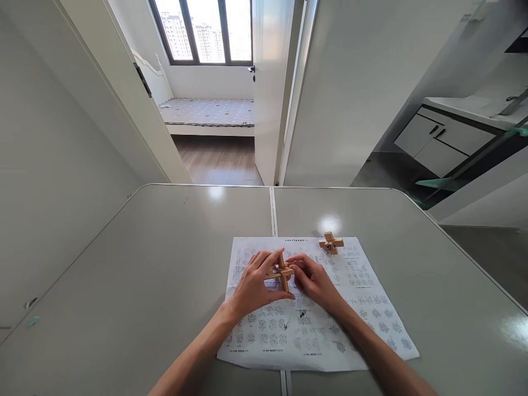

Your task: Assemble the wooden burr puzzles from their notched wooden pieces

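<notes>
Grips a square-barred wooden cross [284, 271] over flat, printed paper [330, 360], left hand [258, 279] clamped in a wide pinch, right hand [315, 281] curled, pinching one end.

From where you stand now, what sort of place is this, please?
Probably a home: past the table, an open door lets a bed be seen, and a white cabinet stands at the right.

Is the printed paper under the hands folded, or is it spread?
Spread: the printed paper lies open on the table, its four corners all visible.
</notes>
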{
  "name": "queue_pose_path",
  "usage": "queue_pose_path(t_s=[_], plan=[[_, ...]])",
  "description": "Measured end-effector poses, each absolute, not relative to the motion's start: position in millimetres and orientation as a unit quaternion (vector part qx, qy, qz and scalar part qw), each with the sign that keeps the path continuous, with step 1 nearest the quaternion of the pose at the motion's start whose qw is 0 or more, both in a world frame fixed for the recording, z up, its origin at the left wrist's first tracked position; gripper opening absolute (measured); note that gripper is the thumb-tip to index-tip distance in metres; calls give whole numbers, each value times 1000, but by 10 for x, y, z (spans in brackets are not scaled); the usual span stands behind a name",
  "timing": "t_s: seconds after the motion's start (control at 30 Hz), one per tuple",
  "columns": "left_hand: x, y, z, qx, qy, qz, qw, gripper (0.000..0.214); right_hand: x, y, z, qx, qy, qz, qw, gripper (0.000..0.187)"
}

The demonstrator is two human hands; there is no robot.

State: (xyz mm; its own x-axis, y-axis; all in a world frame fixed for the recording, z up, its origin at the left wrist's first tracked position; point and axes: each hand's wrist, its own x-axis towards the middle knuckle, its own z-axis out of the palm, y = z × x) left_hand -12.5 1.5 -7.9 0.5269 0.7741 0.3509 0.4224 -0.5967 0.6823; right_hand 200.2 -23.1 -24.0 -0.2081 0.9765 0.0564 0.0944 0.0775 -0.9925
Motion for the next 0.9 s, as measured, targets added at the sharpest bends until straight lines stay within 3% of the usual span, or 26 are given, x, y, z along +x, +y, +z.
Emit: queue_pose_path(t_s=[0.5,0.73,0.9], plan=[[-112,16,-84,812,390,337,274,123,1980,-213,-280,-457,-550,528,459,37],[-119,33,-28,787,414,343,302,85,1966,-246,-293,-483,-592,444,468,30],[-136,42,-1,775,428,321,336,77,1957,-273,-277,-488,-615,401,473,25]])
